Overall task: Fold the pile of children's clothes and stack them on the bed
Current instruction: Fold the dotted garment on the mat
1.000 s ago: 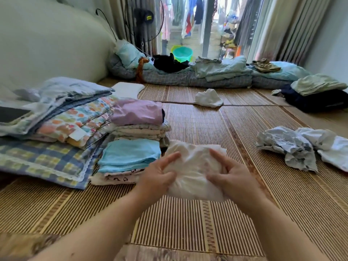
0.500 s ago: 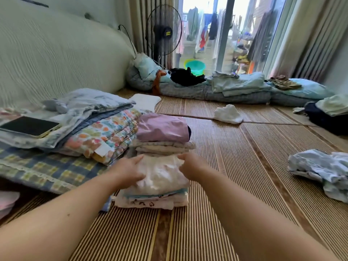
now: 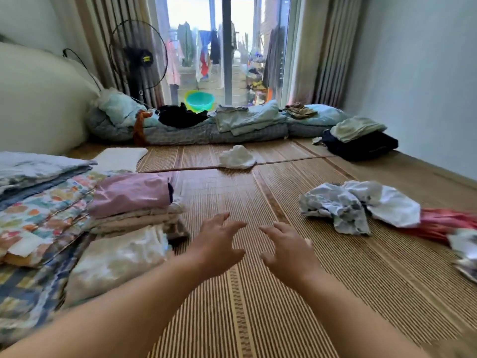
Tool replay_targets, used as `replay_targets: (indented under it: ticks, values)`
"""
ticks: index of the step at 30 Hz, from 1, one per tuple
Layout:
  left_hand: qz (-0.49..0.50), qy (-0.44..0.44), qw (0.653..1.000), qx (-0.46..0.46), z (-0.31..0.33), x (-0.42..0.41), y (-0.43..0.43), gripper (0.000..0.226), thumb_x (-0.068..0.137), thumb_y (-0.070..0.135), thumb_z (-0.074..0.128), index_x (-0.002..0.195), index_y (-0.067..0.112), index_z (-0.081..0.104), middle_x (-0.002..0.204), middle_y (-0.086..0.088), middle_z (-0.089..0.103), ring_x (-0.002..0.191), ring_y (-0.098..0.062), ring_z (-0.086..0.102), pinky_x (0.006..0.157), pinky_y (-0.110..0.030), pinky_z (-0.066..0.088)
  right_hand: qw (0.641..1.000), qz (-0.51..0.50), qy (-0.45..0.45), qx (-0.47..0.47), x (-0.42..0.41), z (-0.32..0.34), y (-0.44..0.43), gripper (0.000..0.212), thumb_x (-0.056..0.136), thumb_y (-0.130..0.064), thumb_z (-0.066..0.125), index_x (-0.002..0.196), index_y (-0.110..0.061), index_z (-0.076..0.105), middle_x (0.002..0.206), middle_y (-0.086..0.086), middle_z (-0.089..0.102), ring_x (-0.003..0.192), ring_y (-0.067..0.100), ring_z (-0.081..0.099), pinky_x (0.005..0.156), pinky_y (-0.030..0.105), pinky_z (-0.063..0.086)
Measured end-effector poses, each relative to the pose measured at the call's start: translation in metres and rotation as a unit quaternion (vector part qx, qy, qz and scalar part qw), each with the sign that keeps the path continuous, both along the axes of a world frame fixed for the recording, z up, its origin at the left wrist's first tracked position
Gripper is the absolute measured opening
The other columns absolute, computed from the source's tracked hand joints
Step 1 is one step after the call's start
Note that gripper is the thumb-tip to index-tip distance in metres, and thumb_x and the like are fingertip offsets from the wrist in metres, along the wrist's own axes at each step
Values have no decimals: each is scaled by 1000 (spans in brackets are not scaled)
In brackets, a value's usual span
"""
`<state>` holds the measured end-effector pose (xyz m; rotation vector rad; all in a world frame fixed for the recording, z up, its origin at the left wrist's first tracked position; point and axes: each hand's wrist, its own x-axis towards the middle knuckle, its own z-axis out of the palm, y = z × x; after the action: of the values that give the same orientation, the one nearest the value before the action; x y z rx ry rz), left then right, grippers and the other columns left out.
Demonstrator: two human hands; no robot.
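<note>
**Left hand [image 3: 216, 244] and right hand [image 3: 286, 250] both empty above the mat [image 3: 245, 319]**

From my seat, both hands reach in from six o'clock and both are released. The fingers are spread and loosely bent, palms down, gripping nothing. They are side by side with a gap between them over the bare woven mat. I cannot tell whether the fingertips touch it.

At nine o'clock from the left hand, just beside that arm, is the near stack [image 3: 116, 262] of folded clothes, with a blurred white garment on top. Right behind it, at ten o'clock, stands the second stack [image 3: 134, 220], topped by a folded lilac garment [image 3: 129, 192]. Both stacks lie against a floral quilt [image 3: 38, 218] and a checked blanket [image 3: 23, 293] further left.

At two o'clock from the right hand, well apart from it, lies the unfolded pile [image 3: 338, 206] of crumpled pale blue and white pieces. A red garment [image 3: 444, 223] touches its right end.

Further out at twelve o'clock, a crumpled white garment [image 3: 237, 158] lies alone on the mat. At eleven o'clock there is a flat white cloth [image 3: 120, 158].

Along the far edge runs rolled bedding [image 3: 185, 135] with folded pale green sheets [image 3: 247, 120] on it, and a dark bundle [image 3: 361, 147] sits at one o'clock. Beyond stand a fan [image 3: 138, 56], a green basin [image 3: 200, 100] and curtains [image 3: 327, 47].
</note>
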<state>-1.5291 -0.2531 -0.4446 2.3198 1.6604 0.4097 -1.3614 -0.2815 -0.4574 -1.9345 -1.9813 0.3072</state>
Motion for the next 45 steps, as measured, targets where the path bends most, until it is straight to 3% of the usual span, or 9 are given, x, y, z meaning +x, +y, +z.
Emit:
replay_targets:
  ticks: [15,21,24,27,30,36,39,42,45]
  values:
    - [-163,180,970,27,-64,291,106,76,86,40,61,150,38,20,159,4,18,146,-25,18,117,-45,23,977,-192,80,-41,239,-80,63,61,92,-35,54,147,-34,28,151,0,33,134,25,37,108,46,30]
    - [-145,288,946,41,-86,336,162,76,98,21,46,147,51,-3,160,-10,-14,135,-42,37,95,-47,51,967,-197,159,7,264,-92,78,56,89,-35,56,142,-32,39,141,1,43,127,22,45,106,45,37]
    - [-174,341,921,73,-103,335,182,53,100,14,37,150,29,26,154,-9,27,127,-29,50,94,-41,53,962,-196,186,34,271,-93,73,51,89,-35,56,139,-32,44,135,1,48,119,21,50,102,45,41]
    - [-187,404,885,135,-102,326,178,32,98,25,37,120,18,60,119,-5,62,108,-26,60,86,-38,52,967,-182,176,15,275,-91,69,50,88,-36,56,137,-33,45,134,1,48,119,21,50,102,46,41]
    - [-201,390,895,76,-88,307,147,33,98,39,37,107,19,61,104,-5,65,95,-25,62,79,-36,50,973,-166,162,-9,274,-86,64,56,85,-35,59,139,-33,43,136,3,47,121,23,48,102,45,41]
    - [-216,372,881,-197,-29,231,76,29,97,41,46,109,21,62,107,0,63,97,-17,62,91,-38,52,981,16,118,-153,239,-51,36,88,75,-27,79,148,-34,30,150,0,39,134,21,41,104,31,38]
    - [-185,230,933,-206,13,187,53,21,99,32,49,100,18,65,102,-2,68,89,-17,67,87,-37,55,963,74,117,-232,207,-34,13,90,72,-33,81,147,-34,32,150,-2,41,133,21,43,104,33,39]
    - [-166,14,977,-131,62,156,30,20,97,11,51,92,10,71,85,-5,70,68,-8,67,68,-25,56,970,92,60,-218,175,-20,-6,63,78,-38,72,135,-25,48,126,-3,57,115,18,54,97,31,43]
    - [-127,-88,987,-46,114,123,8,28,96,-2,45,79,4,67,70,-6,62,51,-3,58,49,-12,45,993,43,39,-107,153,-1,-16,22,86,-31,59,104,-19,63,97,2,65,90,22,61,79,32,50]
